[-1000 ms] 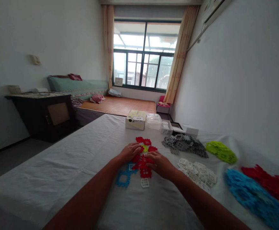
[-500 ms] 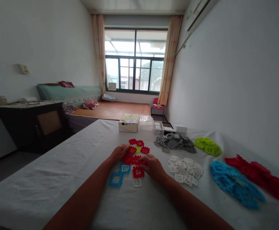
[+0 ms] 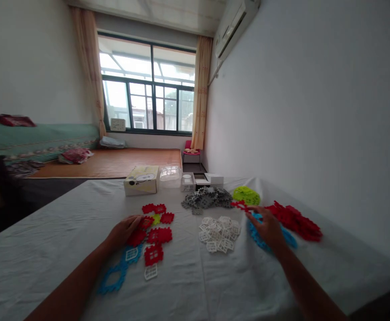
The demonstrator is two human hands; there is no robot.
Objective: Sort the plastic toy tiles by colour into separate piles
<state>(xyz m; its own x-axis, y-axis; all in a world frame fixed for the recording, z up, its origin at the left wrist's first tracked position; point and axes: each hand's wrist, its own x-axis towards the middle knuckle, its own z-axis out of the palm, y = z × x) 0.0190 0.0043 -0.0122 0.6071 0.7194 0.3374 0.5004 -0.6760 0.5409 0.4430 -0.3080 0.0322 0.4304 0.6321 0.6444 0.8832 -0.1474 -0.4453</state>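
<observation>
My left hand [image 3: 126,230] is closed at the left side of several red toothed plastic building tiles, its fingers on a red building tile [image 3: 146,222]; its thumb is mostly hidden. A yellow-green tile [image 3: 155,219] lies against that tile. Below are a red tile with window-like holes [image 3: 154,254], a white window piece [image 3: 151,272] and a blue tile with a large opening [image 3: 112,279]. On the other side, my right hand [image 3: 267,225] pinches another red building tile [image 3: 241,205] in the air, above the near end of the blue tile pile [image 3: 260,236].
White window pieces [image 3: 219,234] lie heaped mid-table. Behind them are grey tiles [image 3: 208,198] and yellow-green tiles [image 3: 246,195]; a red pile [image 3: 295,221] lies far right. A cardboard box [image 3: 142,180], a clear plastic container [image 3: 170,177] and small open boxes line the back edge.
My right hand has moved from the red tiles in front of me to the piles on the right and now holds a red tile. The view has turned right; my left hand stays at the tiles.
</observation>
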